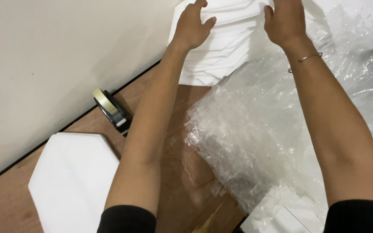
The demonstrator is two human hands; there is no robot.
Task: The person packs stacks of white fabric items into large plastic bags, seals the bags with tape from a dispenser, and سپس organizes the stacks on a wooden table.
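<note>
A: Head view, looking straight down the arms. Both hands are up at the far end on a stack of white sheets (221,47) that sits against the wall. The left hand (191,26) has its fingers curled over the stack's left side, thumb sticking out towards the middle. The right hand (284,20) is laid on the top of the same stack, fingertips cut off by the frame edge.

B: So are they actually gripping it?

A: Left one looks hooked over the edge of the top sheets, loosely. Right one I can't tell, the fingers run out of view. The stack is right under both palms, fanned out a bit towards the person.

B: What else is around?

A: A thin bracelet (308,57) on the right wrist. Big heap of crumpled clear plastic film (255,138) under the right forearm, just beside the stack. A tape dispenser (111,108) near the wall, left of the left forearm. Another white many-sided foam piece (72,181) lying on the wooden table (182,172) by the left elbow
</note>
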